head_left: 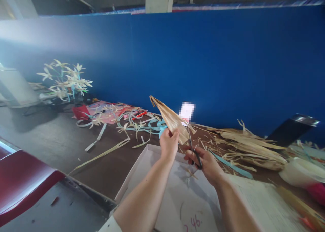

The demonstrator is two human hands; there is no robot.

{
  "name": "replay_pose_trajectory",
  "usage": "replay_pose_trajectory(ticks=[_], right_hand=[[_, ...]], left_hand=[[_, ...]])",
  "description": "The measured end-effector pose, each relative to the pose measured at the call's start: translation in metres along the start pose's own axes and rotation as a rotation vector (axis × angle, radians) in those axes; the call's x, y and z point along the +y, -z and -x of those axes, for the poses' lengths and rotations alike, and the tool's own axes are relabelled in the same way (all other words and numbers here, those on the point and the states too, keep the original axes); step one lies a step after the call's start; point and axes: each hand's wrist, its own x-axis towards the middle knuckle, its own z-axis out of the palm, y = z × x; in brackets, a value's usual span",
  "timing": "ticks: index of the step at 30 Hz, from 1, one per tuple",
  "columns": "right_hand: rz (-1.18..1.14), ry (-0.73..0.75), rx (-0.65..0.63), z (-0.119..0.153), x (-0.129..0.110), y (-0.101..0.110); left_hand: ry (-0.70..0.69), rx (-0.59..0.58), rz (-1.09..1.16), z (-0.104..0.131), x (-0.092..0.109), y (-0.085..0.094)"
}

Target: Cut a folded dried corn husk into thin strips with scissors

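In the head view my left hand (169, 143) pinches a dry, tan corn husk (171, 118) by its lower left edge. The husk points up and to the left, its narrow tip curled. My right hand (203, 161) has its fingers in the black handles of a pair of scissors (191, 145). The blades reach up to the husk's right edge; whether they are parted I cannot make out. Beneath both hands lies a shallow white box lid (152, 154) with a few small husk scraps and handwritten marks on it.
More dry husks (248, 147) are heaped at the right, near a dark cylinder (291, 130) and a white bowl (302, 172). Strips and blue ribbon (149, 125) lie scattered at the left. Pale artificial flowers (68, 79) stand farther back. A blue partition (215, 62) closes off the rear.
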Motion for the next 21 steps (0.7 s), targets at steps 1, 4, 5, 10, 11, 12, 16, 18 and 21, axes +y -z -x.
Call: replay_pose_trajectory(ticks=[1,4,5,10,11,12,16,18,21], right_hand=[[-0.023,-0.005,0.012,0.000,-0.001,0.000],[-0.079,-0.014,0.050,0.000,-0.003,0.000],[-0.088,-0.014,0.056,0.000,-0.003,0.000],[-0.102,-0.008,0.067,0.000,-0.004,0.001],[-0.104,-0.005,0.069,-0.001,-0.003,0.002],[-0.105,-0.002,0.071,-0.001,-0.003,0.002],[-0.122,-0.004,0.075,0.000,-0.003,0.002],[-0.129,-0.007,0.078,0.000,-0.002,0.002],[-0.129,-0.008,0.091,0.000,-0.003,0.001]], left_hand=[[-0.007,-0.003,0.006,0.000,-0.002,-0.001],[-0.023,-0.013,0.025,-0.002,-0.008,-0.004],[-0.026,-0.018,0.031,-0.002,-0.009,-0.005],[-0.017,-0.019,0.038,-0.002,-0.011,-0.006],[-0.010,-0.019,0.039,-0.002,-0.011,-0.006],[-0.005,-0.022,0.043,-0.001,-0.011,-0.006],[-0.001,-0.023,0.064,-0.002,-0.012,-0.007],[-0.001,-0.018,0.078,-0.002,-0.013,-0.007],[-0.001,-0.015,0.098,-0.002,-0.013,-0.007]])
